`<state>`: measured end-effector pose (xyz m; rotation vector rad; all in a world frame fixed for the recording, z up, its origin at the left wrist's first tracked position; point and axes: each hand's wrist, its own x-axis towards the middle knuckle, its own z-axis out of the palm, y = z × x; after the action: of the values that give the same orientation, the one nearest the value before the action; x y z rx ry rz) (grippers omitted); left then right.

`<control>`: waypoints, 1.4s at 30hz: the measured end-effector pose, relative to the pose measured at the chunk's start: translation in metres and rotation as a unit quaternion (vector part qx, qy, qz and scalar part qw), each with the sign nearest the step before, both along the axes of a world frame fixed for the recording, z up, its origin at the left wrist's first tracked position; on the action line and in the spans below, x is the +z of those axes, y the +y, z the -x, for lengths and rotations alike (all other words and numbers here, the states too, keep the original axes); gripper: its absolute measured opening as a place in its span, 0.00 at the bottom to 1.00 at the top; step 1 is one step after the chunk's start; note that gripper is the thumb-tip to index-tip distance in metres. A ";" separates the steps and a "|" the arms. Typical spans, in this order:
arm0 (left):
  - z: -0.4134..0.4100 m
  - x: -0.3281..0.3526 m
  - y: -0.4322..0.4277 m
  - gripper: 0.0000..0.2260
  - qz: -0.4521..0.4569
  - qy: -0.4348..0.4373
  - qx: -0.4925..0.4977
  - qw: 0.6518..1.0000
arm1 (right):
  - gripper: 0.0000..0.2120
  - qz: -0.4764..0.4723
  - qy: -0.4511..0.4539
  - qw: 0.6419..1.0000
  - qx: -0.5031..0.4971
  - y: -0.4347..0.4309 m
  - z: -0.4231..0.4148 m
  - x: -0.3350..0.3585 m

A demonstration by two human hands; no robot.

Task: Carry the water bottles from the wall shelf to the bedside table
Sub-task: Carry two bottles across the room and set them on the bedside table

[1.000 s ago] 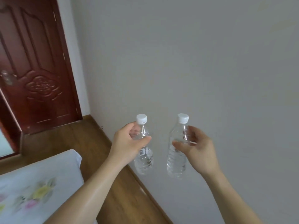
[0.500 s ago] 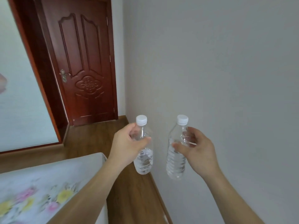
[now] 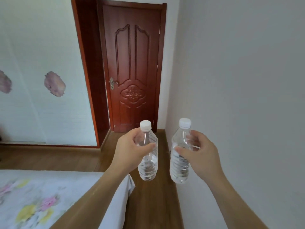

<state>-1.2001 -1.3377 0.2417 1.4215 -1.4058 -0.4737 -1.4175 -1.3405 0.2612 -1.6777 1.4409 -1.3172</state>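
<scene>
Two clear plastic water bottles with white caps are held upright in front of me, side by side and a little apart. My left hand [image 3: 132, 152] grips the left bottle [image 3: 148, 169] around its upper body. My right hand [image 3: 200, 156] grips the right bottle [image 3: 179, 169] the same way. Both bottles hang in the air above the wooden floor. Neither the wall shelf nor the bedside table is in view.
A bed with a white flowered sheet [image 3: 41, 200] fills the lower left. A plain wall [image 3: 239, 96] runs close on the right. A narrow strip of wooden floor [image 3: 151, 204] leads to a shut red-brown door [image 3: 132, 71]. White panels with flower prints [image 3: 41, 80] stand at the left.
The view has swung left: the door moved from the left edge to the centre and the flowered panels came into sight. Both hands keep the same hold on the bottles.
</scene>
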 end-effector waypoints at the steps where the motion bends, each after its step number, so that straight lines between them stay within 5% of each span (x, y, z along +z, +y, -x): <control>1: -0.006 -0.001 -0.016 0.22 0.000 -0.002 0.008 1.000 | 0.27 -0.001 0.001 1.000 0.011 -0.020 -0.006 0.001; 23: -0.132 -0.013 -0.445 0.16 -0.015 0.005 0.078 0.997 | 0.26 -0.001 0.005 0.995 0.095 -0.481 -0.137 -0.018; 42: -0.307 -0.014 -0.704 0.20 -0.006 -0.009 0.285 0.958 | 0.19 0.000 0.001 0.946 0.323 -0.821 -0.338 -0.014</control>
<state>-0.8934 -2.0415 0.2280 1.7564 -0.9403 -0.0948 -1.0790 -2.1617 0.2474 -1.9171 0.7673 -0.9347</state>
